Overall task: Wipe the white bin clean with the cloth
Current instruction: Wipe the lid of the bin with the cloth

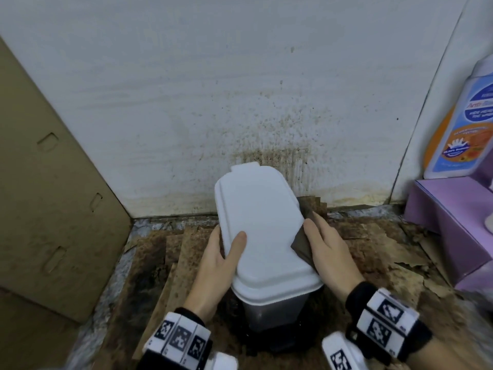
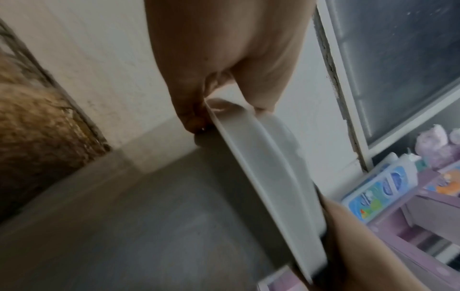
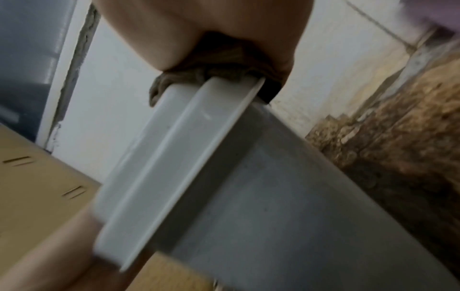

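Note:
The white bin (image 1: 260,231) stands on the floor against the wall, with its lid down over a grey body (image 1: 269,313). My left hand (image 1: 226,237) grips the lid's left edge, thumb on top and fingers down the side. At the lid's right edge my right hand (image 1: 314,225) holds a brown cloth (image 1: 302,244) against the rim. In the right wrist view the cloth (image 3: 219,67) is bunched between thumb and fingers over the lid rim (image 3: 161,157). The left wrist view shows my fingers (image 2: 191,110) pinching the lid edge (image 2: 261,157) above the grey wall (image 2: 174,216).
A stained white wall (image 1: 240,102) rises right behind the bin. A cardboard panel (image 1: 53,196) leans at the left. A purple box (image 1: 448,217) with a soap bottle (image 1: 461,129) on it stands at the right. Dirty cardboard sheets (image 1: 373,257) cover the floor.

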